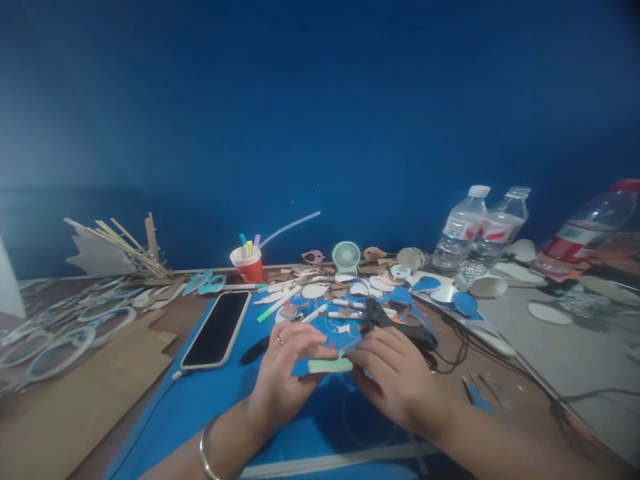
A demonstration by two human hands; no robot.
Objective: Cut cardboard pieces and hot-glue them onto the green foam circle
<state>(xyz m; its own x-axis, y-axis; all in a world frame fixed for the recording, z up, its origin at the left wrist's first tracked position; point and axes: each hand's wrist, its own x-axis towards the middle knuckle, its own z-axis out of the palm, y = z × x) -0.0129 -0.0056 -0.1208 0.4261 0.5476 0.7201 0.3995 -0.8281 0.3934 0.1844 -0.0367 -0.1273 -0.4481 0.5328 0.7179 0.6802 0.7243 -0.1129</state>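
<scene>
In the middle of the head view, a small light-green strip [327, 366] is held above the blue mat [200, 413]. My left hand [287, 363] is closed on its left end, thumb below and fingers above. My right hand [397, 373] pinches at its right end, where the fingertips hide the edge. Something small and reddish shows near the left fingertips, too blurred to name. Just beyond my right hand lies a black glue gun [400, 325]. A dark-handled tool [255, 349] sticks out behind my left hand, and several markers [315, 313] lie beyond both.
A phone [217, 331] with a cable lies left. Behind stand a paper cup [247, 265] of markers and a small fan [346, 258]. Bottles [457, 230] stand at the back right. Cardboard [85, 393] and cut rings [60, 353] cover the left; black cords [463, 343] run right.
</scene>
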